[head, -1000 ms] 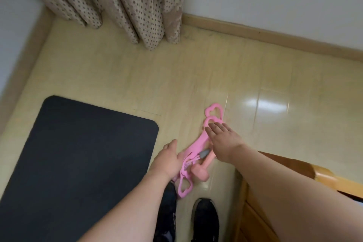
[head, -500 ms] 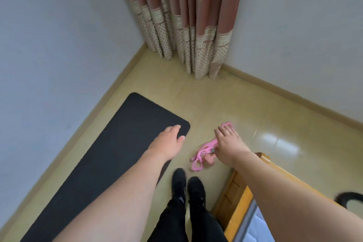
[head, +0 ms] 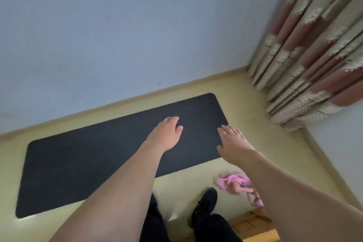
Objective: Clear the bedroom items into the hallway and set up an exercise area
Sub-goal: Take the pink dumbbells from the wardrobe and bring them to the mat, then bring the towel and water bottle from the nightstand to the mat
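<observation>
A dark exercise mat (head: 94, 159) lies flat on the yellowish floor along the wall. Pink exercise gear (head: 233, 180) with loops and a small pink handle lies on the floor to the right of the mat, partly hidden by my right forearm. My left hand (head: 167, 133) hovers above the mat, fingers relaxed, holding nothing. My right hand (head: 231, 143) is stretched out over the mat's right end, fingers straight and empty, well above the pink gear.
Patterned curtains (head: 314, 65) hang in the corner at the right. A wooden bed frame (head: 253, 224) edge shows at the bottom right. My black shoes (head: 204, 204) stand beside the mat. A blue-grey wall (head: 137, 35) runs behind the mat.
Both hands left the pink gear, which stays on the floor, and rose as I stood up. The view swung left, so the mat now fills the middle.
</observation>
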A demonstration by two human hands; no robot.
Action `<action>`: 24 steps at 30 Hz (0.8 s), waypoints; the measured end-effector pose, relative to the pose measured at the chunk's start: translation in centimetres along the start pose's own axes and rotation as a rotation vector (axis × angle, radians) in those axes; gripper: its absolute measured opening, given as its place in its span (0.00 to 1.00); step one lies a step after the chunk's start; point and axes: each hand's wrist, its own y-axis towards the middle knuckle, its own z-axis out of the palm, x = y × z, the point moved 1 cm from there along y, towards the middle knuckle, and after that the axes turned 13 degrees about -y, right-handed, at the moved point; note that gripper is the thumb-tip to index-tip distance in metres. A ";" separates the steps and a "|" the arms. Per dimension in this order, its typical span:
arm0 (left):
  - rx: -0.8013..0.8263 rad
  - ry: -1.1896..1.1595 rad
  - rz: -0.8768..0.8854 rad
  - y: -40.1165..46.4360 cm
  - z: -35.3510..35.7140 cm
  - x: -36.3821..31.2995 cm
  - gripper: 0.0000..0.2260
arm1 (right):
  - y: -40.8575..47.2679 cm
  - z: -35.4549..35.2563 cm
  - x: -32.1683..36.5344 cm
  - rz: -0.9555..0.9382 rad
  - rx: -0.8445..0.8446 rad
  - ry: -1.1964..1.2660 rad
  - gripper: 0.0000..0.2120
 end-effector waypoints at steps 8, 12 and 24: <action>-0.300 -0.242 -0.291 -11.2 -9.7 19.6 0.23 | 3.6 -3.4 23.2 -0.371 -0.024 -0.211 0.30; -0.426 -0.366 -0.456 -19.1 -12.6 31.0 0.22 | 3.7 -2.7 37.3 -0.563 -0.010 -0.315 0.30; -0.743 -0.659 -0.839 -41.1 -14.3 56.8 0.22 | -1.7 3.9 73.6 -1.081 -0.016 -0.637 0.30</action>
